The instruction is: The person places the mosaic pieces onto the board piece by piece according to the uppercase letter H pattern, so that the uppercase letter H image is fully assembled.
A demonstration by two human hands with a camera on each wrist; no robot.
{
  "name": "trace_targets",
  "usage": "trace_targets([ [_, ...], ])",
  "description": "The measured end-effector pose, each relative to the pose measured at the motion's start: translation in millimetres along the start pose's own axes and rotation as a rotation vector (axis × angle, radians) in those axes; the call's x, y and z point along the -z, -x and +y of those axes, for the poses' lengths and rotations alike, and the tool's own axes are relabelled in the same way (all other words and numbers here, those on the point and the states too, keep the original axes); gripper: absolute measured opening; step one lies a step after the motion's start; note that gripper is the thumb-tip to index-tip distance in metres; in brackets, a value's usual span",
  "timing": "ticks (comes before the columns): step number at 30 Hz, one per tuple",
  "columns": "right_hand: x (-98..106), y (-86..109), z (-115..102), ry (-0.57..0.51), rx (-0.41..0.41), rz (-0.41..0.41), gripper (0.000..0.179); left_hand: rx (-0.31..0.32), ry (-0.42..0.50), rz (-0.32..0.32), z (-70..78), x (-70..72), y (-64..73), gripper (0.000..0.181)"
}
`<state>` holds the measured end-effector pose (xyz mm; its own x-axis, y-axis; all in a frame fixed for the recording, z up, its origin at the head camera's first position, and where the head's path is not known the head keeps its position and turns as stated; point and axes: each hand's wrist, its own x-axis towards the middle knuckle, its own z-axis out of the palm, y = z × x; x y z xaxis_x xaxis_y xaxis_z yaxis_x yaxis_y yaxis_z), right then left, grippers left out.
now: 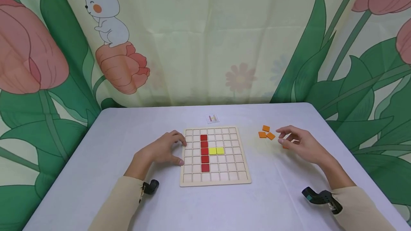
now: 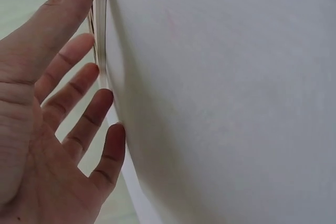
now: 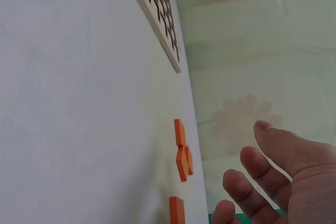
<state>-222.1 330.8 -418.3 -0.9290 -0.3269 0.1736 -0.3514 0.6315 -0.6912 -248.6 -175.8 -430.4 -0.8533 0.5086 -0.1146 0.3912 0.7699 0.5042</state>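
Observation:
A wooden grid board (image 1: pixel 216 183) lies on the table, bearing a column of several red tiles (image 1: pixel 204 151) and two yellow tiles (image 1: pixel 216 150) that run right from the column. My left hand (image 1: pixel 165 148) is at the board's left edge, thumb and fingertips against it; the left wrist view shows this left hand (image 2: pixel 73 114) with fingers spread along the rim. To the right, my right hand (image 1: pixel 303 144) hovers with loosely bent fingers over an orange tile (image 1: pixel 285 147), mostly hidden by it. Nothing is between the fingers of the right hand (image 3: pixel 283 177) in its wrist view.
Three more orange tiles (image 1: pixel 266 128) lie together left of the right hand. Behind the board is a small card (image 1: pixel 213 118) printed with a coloured grid. A white cloth covers the table (image 1: pixel 154 206), and a printed curtain (image 1: pixel 208 45) hangs behind its far edge.

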Motion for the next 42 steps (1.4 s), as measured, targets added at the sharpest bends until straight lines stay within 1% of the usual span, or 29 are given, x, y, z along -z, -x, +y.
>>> trace_targets([
  [5, 6.2, 6.5, 11.0, 0.015, -0.01, 0.019, 0.036, 0.041, -0.033, -0.004, -0.4, 2.3, -2.8, 0.059],
  [10, 15.1, 8.9, 17.0, 0.064, -0.01, 0.051, 0.037, 0.064, -0.064, -0.026, -0.3, 2.5, -7.0, 0.059],
  [14, 22.4, 6.7, 21.2, 0.111, -0.014, 0.053, 0.038, 0.069, -0.064, -0.028, -1.8, 0.9, -8.2, 0.06],
  [19, 28.5, 6.1, 27.3, 0.157, -0.027, 0.051, 0.04, 0.051, -0.025, -0.011, -7.7, -1.3, -7.4, 0.06],
  [24, 29.3, 9.6, 37.0, 0.153, -0.048, 0.025, 0.042, 0.058, 0.02, -0.009, -12.4, -0.6, -5.5, 0.059],
  [27, 29.4, 13.9, 42.5, 0.135, -0.071, 0.01, 0.043, 0.06, 0.028, -0.013, -12.5, 0.2, -5.3, 0.059],
  [31, 30.2, 19.3, 47.6, 0.126, -0.097, 0.011, 0.044, 0.051, 0.017, -0.015, -11.8, 1.0, -6.5, 0.06],
  [36, 31.3, 22.5, 49.6, 0.138, -0.103, 0.0, 0.046, 0.04, 0.01, -0.012, -9.9, 3.0, -7.4, 0.06],
  [42, 29.9, 24.6, 53.9, 0.133, -0.094, 0.019, 0.046, 0.081, -0.043, -0.038, -3.2, 4.3, -7.9, 0.06],
])
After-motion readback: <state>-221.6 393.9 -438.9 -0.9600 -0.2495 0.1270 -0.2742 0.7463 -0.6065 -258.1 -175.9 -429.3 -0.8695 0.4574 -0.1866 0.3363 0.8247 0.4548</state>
